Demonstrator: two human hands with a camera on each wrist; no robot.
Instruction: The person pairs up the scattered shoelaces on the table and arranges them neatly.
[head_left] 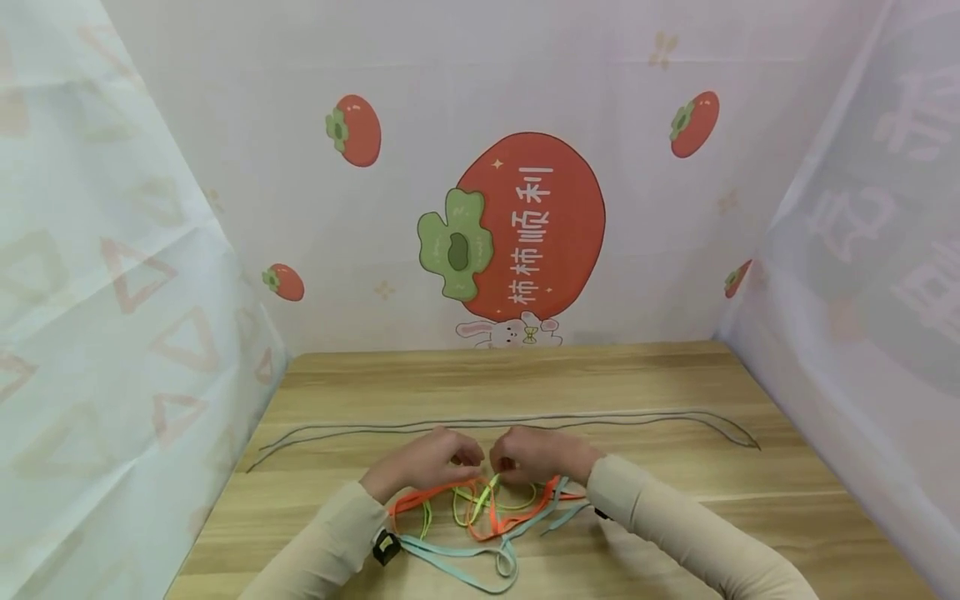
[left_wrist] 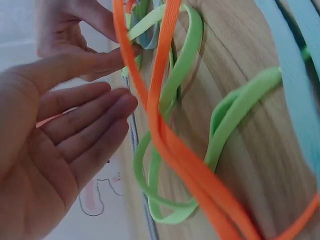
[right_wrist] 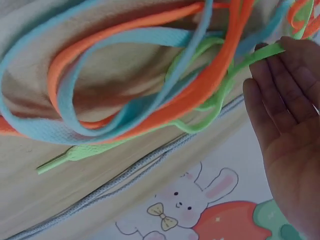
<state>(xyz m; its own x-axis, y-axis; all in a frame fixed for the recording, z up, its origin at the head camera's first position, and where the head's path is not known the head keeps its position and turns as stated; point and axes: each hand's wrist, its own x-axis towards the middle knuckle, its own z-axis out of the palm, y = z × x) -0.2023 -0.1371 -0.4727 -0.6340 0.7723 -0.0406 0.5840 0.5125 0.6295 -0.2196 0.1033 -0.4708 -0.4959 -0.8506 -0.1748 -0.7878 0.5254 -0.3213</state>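
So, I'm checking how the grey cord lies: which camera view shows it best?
The head view: it shows nearly the whole grey cord, end to end. The left wrist view has only a thin, partly hidden piece; the right wrist view, a closer stretch of two strands leaving the frame.

Beneath the left grip (head_left: 426,461) and right grip (head_left: 542,454) spreads a worktop (head_left: 637,382) with wood grain, its far edge meeting a white back wall (head_left: 247,167). Ahead of the grips, that wall bears a large red persimmon print (head_left: 572,225) with white characters (head_left: 531,237), a bunny print (head_left: 510,333) below and smaller persimmons (head_left: 362,131) around. Left of the left grip, a creased white sheet (head_left: 67,333) shows faded triangles (head_left: 117,271); right of the right grip, another sheet (head_left: 817,333) carries pale lettering (head_left: 911,125). The light is soft
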